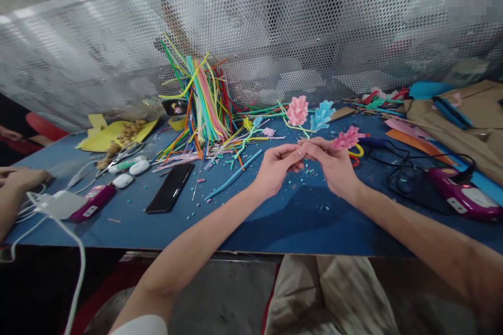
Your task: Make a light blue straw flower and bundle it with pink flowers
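Above the blue table (pixel 251 220), my left hand (pixel 280 166) and my right hand (pixel 330 165) meet with fingertips pinched together. What lies between the fingers is too small to make out. Beyond them stand a pale pink fuzzy flower (pixel 297 111) and a light blue one (pixel 322 115). A darker pink fuzzy piece (pixel 347 138) shows just behind my right hand; whether my hand touches it I cannot tell. Light blue stems (pixel 234 174) lie to the left of my left hand, and small blue snippets are scattered under and around both hands.
A bundle of coloured pipe cleaners (pixel 206 99) stands at the back. Left of centre lie a black phone (pixel 170 188), white cables and a purple power strip (pixel 93 202). Another person's hand (pixel 23 180) rests at far left. A purple device (pixel 463 191) and black cord sit right.
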### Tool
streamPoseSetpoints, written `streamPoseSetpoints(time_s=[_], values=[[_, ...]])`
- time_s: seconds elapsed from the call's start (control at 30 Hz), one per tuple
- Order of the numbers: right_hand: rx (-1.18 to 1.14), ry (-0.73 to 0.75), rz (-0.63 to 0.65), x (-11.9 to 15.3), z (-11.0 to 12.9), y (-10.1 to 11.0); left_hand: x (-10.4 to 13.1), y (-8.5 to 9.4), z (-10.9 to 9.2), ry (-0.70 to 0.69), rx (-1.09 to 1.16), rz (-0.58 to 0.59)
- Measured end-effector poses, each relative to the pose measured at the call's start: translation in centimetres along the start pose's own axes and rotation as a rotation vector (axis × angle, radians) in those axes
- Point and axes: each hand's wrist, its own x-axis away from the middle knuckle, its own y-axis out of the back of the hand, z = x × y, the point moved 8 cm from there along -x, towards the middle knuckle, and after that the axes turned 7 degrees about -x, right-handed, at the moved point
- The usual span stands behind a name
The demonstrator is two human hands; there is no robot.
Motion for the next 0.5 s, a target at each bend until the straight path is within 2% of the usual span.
streamPoseSetpoints(time_s=[0.37,0.5], values=[[0.143,0.114,0.013,-0.4,1.4,0.5,0.1,-0.1,0.3,0.037,-0.057,0.049],[0.141,0.102,-0.012,-0.5,1.6,0.7,0.0,0.0,0.3,0.024,-0.074,0.051]])
